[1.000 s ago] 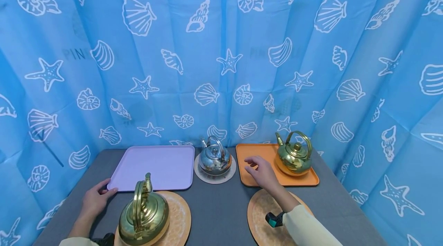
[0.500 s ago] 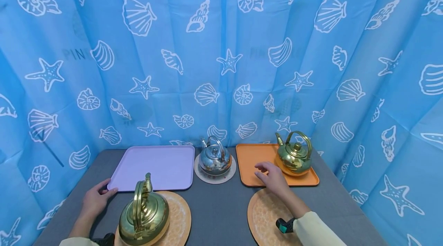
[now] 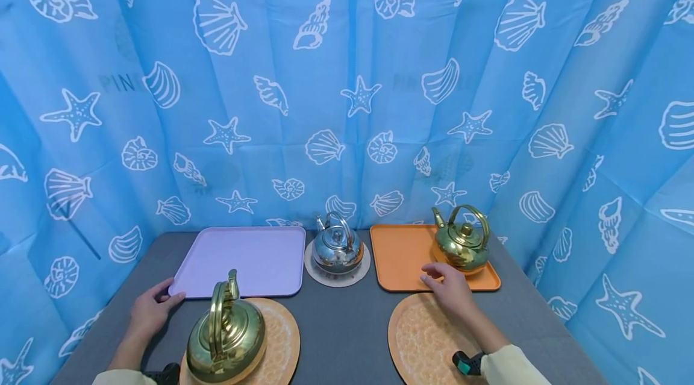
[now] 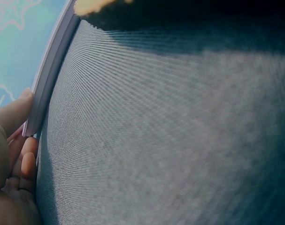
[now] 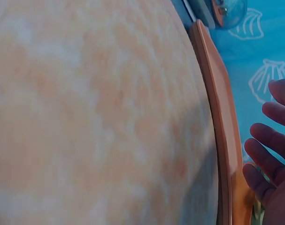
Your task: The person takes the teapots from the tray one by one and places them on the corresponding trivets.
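My left hand (image 3: 149, 313) is at the near left corner of a lavender tray (image 3: 255, 255). In the left wrist view the thumb (image 4: 24, 101) lies against the tray's rim (image 4: 43, 93), with curled fingers around the corner. A large brass kettle (image 3: 225, 334) stands to the right of this hand. My right hand (image 3: 452, 288) hovers over the front edge of an orange tray (image 3: 398, 252), holding nothing, its fingers loosely bent. Behind it a smaller brass kettle (image 3: 461, 246) sits on the tray's right part. The right wrist view shows the fingers (image 5: 271, 138) spread apart.
Between the trays, a silver kettle (image 3: 337, 249) stands on a round pale mat (image 3: 320, 276). One round tan placemat (image 3: 282, 337) lies under the large brass kettle, another (image 3: 420, 337) below the right forearm. A blue shell-print curtain (image 3: 347, 102) closes off the grey table's (image 3: 344, 331) back and sides.
My right hand has drawn to the right and slightly nearer along the orange tray's front. The left hand and the kettles have stayed where they were.
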Tool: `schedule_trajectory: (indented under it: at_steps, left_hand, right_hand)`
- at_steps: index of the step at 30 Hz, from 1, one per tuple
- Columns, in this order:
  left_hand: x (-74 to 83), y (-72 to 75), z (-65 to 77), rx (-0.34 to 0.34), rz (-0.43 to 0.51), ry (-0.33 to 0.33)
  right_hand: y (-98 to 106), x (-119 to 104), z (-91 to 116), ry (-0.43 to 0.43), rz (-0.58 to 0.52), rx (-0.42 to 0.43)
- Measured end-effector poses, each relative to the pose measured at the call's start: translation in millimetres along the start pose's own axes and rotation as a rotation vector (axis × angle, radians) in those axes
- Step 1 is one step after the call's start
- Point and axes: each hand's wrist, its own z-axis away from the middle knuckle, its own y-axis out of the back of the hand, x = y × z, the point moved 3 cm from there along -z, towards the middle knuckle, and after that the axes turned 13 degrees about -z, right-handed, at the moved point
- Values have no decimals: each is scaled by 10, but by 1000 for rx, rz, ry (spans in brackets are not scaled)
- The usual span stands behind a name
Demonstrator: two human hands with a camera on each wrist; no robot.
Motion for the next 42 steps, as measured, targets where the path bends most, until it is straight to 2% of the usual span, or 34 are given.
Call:
schedule_trajectory:
  at_steps: [10,18,22,27,36,42]
  left_hand:
    - [-13,-8,-2,8,-9,-4]
    - [-12,-12,-4,8,-8,-8]
    - [-17,-16,-11,20,-6,-7]
    - [-22,-27,-26,15,-8,2]
    - [-30,-35,-35,7,-1,12]
    - [-19,-20,-20,7,-3,14]
  right_hand:
    - [235,194,139,-15,38,11]
    - [447,347,229,3,76,53]
    - [534,419,251,-20,101,58]
    - [605,498,260,-52,148,59]
    - [701,588,264,-22,186,73]
    - [756,649,277,-47,203,85]
